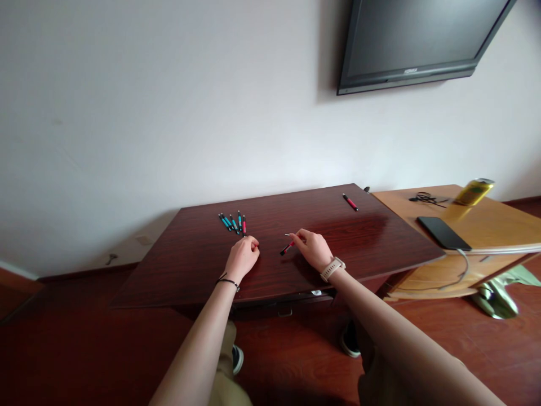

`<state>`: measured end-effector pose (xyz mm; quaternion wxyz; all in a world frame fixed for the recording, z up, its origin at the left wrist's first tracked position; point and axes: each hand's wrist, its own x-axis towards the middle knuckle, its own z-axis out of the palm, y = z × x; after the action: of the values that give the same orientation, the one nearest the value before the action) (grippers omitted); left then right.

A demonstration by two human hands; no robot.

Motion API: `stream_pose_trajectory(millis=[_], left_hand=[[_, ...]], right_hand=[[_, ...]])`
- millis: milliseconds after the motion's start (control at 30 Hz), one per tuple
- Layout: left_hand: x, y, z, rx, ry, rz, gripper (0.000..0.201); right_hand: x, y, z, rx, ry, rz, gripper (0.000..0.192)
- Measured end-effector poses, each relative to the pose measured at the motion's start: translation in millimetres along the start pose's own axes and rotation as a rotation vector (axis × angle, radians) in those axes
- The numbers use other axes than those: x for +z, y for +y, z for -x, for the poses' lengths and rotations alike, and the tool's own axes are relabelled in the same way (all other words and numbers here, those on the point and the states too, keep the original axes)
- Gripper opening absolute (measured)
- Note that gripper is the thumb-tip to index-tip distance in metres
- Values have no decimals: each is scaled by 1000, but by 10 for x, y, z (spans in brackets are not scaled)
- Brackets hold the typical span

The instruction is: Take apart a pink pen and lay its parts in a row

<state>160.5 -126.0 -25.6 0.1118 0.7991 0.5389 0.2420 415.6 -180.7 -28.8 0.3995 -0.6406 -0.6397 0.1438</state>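
Observation:
Curled fingers close my left hand (242,257) just above the dark table, and whatever may be in them is hidden. Beyond its knuckles lies a red-and-black pen (244,224), beside several blue-and-black pens (230,223) loosely fanned out. My right hand (313,248), with a pale watch on its wrist, is closed around a red-and-black pen (287,248) whose dark end points down to the left. A thin whitish tip (287,234) shows by the right fingers; what it belongs to I cannot tell.
Another red-and-black pen (350,202) lies at the back right of the dark table (190,270). On the lighter cabinet (393,206) to the right are a phone (443,233) with a white cable, a black cable (426,198) and a yellow can (474,193). A television (418,45) hangs above.

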Motion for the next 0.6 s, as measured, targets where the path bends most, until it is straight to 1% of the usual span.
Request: stream_pose_trajectory(millis=[200, 267, 333, 400, 433, 500, 600], left_hand=[[-13, -31, 18, 15, -4, -10, 22], [-32, -4, 43, 42, 32, -12, 23], [-58, 63, 84, 90, 99, 5, 20], [-79, 165, 138, 153, 149, 58, 12], [-83, 223, 169, 182, 151, 97, 9], [-70, 334, 230, 238, 111, 172, 10], [-3, 448, 299, 271, 59, 207, 7]], right_hand=[[-4, 0, 2, -7, -10, 1, 41], [-16, -12, 9, -7, -15, 5, 42], [-24, -24, 13, -5, -10, 10, 42], [-23, -31, 13, -10, 3, 12, 42], [-18, -34, 12, -14, 9, 13, 42], [-3, -40, 11, -26, 13, 15, 42], [22, -56, 16, -49, 7, 2, 41]])
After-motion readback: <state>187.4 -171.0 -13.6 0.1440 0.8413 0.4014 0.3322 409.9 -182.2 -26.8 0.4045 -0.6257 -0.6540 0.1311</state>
